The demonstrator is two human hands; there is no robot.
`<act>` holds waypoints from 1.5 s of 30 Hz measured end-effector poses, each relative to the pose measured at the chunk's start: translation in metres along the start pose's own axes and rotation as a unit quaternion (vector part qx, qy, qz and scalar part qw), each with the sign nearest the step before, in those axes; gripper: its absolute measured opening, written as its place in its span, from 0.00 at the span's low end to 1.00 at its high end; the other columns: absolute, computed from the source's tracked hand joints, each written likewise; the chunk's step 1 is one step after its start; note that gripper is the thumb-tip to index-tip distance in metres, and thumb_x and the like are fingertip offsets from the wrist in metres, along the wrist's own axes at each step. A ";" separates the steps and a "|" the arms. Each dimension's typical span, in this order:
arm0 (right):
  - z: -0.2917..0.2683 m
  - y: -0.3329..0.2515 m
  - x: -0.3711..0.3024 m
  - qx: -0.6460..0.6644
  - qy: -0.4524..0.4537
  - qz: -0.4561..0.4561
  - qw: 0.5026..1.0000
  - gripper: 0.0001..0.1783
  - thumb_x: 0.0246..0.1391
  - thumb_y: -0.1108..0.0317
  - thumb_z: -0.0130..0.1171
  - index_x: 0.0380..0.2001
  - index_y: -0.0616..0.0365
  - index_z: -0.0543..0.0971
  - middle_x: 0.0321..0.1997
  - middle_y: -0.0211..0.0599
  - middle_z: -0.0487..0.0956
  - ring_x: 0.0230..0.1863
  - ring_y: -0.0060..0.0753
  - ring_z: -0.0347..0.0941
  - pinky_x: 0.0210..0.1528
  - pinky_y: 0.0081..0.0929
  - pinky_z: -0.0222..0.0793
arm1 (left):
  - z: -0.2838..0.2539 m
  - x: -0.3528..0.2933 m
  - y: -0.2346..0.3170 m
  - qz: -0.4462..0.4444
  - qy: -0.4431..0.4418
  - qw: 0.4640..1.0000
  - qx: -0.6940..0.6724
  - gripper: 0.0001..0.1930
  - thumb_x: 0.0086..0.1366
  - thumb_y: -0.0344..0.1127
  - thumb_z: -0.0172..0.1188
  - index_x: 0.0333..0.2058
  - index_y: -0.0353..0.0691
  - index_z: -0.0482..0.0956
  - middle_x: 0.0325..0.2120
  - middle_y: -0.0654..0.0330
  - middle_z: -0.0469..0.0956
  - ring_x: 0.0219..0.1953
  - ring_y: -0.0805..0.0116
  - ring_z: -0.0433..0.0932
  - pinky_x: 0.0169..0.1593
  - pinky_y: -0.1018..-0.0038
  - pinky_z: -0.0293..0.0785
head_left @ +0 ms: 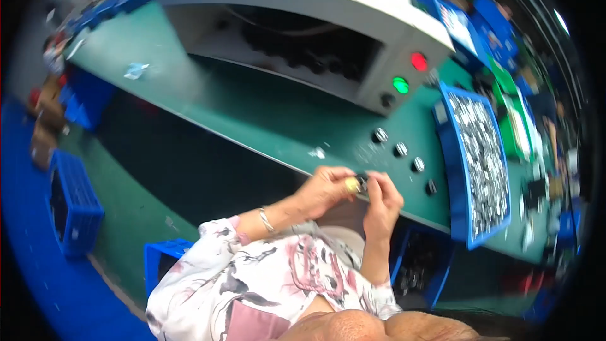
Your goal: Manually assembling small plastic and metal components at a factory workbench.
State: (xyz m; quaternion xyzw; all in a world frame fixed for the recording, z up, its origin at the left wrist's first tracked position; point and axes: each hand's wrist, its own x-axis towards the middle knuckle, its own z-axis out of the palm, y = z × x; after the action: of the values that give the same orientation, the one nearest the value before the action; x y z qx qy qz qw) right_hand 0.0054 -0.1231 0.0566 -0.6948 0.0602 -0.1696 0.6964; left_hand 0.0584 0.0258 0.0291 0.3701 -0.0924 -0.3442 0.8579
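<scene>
Both hands meet at the front edge of the green table, gripping one small dark round part (362,183) between them. My left hand (320,191) pinches it from the left side, and something small and yellow shows at its fingertips; I cannot tell whether that is a finger cover or belongs to the part. From the right, my right hand (384,199) closes thumb and fingers on the same piece. Just beyond my right hand, several small black round parts with silvery tops, one of them (401,149) near the middle, stand in a slanting row on the table.
A white machine (404,22) with a dark opening and red and green buttons stands across the green table (265,127). To the right, a blue tray (461,205) holds many small metallic parts. Blue crates (81,224) sit on the floor. Below the table is another blue bin (440,278).
</scene>
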 end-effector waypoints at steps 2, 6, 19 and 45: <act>0.005 0.003 0.007 0.026 0.009 0.013 1.000 0.07 0.62 0.78 0.54 0.38 0.70 0.80 0.35 0.30 0.76 0.36 0.19 0.71 0.41 0.18 0.67 | -0.003 0.003 0.004 0.017 0.016 0.999 -0.044 0.14 0.64 0.32 0.65 0.46 0.32 0.80 0.40 0.60 0.81 0.40 0.74 0.80 0.42 0.75 0.79; 0.010 0.003 0.013 0.043 0.002 0.000 0.999 0.07 0.63 0.77 0.55 0.40 0.69 0.80 0.35 0.30 0.76 0.36 0.19 0.71 0.40 0.17 0.68 | 0.002 0.002 0.011 0.018 0.057 0.997 -0.045 0.13 0.67 0.33 0.62 0.46 0.31 0.80 0.38 0.61 0.82 0.35 0.75 0.78 0.41 0.78 0.76; -0.006 0.002 0.024 -0.234 -0.076 -0.233 0.941 0.29 0.39 0.78 0.70 0.50 0.60 0.79 0.48 0.41 0.72 0.46 0.39 0.73 0.48 0.33 0.71 | 0.003 0.005 0.020 -0.014 0.079 0.997 0.013 0.11 0.68 0.34 0.62 0.43 0.33 0.81 0.33 0.64 0.81 0.31 0.79 0.74 0.37 0.80 0.73; 0.010 0.023 -0.066 -0.080 -0.087 -0.095 0.988 0.21 0.42 0.73 0.69 0.43 0.63 0.80 0.43 0.41 0.79 0.47 0.38 0.76 0.50 0.31 0.70 | -0.007 -0.074 -0.017 -0.067 0.055 0.996 -0.006 0.08 0.67 0.34 0.62 0.40 0.35 0.80 0.36 0.63 0.81 0.34 0.78 0.77 0.42 0.79 0.74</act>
State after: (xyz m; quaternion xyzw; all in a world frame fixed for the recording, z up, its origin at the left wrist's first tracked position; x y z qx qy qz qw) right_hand -0.0497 -0.0933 0.0240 -0.7630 -0.0536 -0.1685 0.6217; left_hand -0.0027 0.0703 0.0197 0.3890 -0.0177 -0.3808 0.8386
